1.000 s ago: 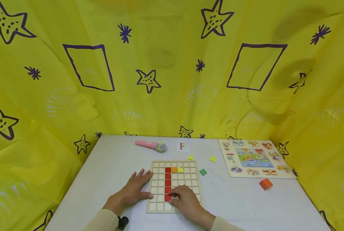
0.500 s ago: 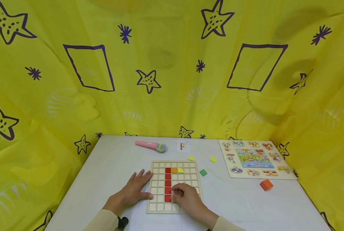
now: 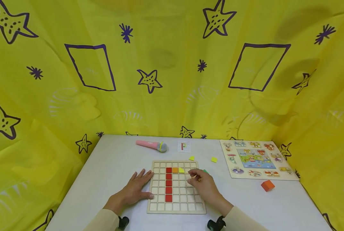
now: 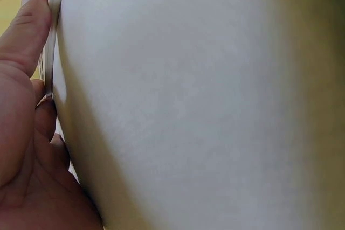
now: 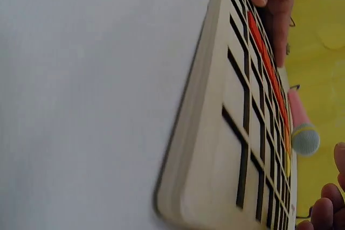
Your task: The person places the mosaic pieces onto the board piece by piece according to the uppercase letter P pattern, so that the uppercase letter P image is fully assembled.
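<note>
Left hand (image 3: 133, 189) spread on the board (image 3: 183, 198) at nine o'clock; right hand (image 3: 205, 186) loose, empty. Red tiles (image 3: 168, 183) look light, stiff: pinch edges.

Red runs down the pale, dark-gridded board (image 3: 176, 212), yellow blazing behind!
Five red tiles (image 3: 168, 183), an orange tile (image 3: 175, 170), a yellow tile (image 3: 181, 170); then a green tile (image 3: 205, 171), pink-and-grey microphone (image 3: 151, 145), orange block (image 3: 267, 185), white bench (image 3: 117, 166) and purple stars (image 3: 150, 81) across that yellow curtain (image 3: 174, 109).
</note>
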